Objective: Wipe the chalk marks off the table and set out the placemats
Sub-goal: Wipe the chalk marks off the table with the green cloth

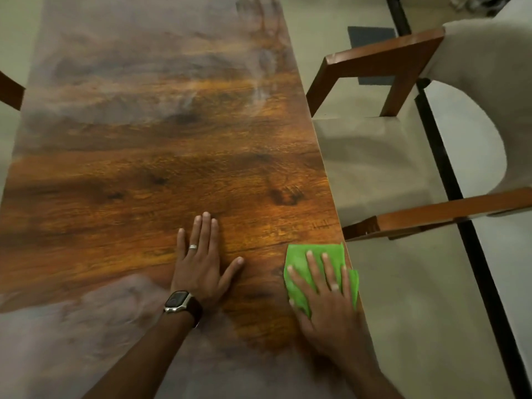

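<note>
Right hand flat on cloth — folded, squarish.

Table: wood-grain top, warm brown, dark knots, smooth, low sheen; pale chalky haze dulls far end and near left part (matt there).
Cloth: bright green, soft, thin, matt, lightly crumpled.
Chair: reddish-brown wood arms, smooth, semi-gloss; seat and back in pale grey fabric, nubbly on backrest.
Watch: dark glossy face, silvery metal case, dark matt strap.
Ring: silvery metal, polished.
Floor: pale, smooth, matt.
</note>
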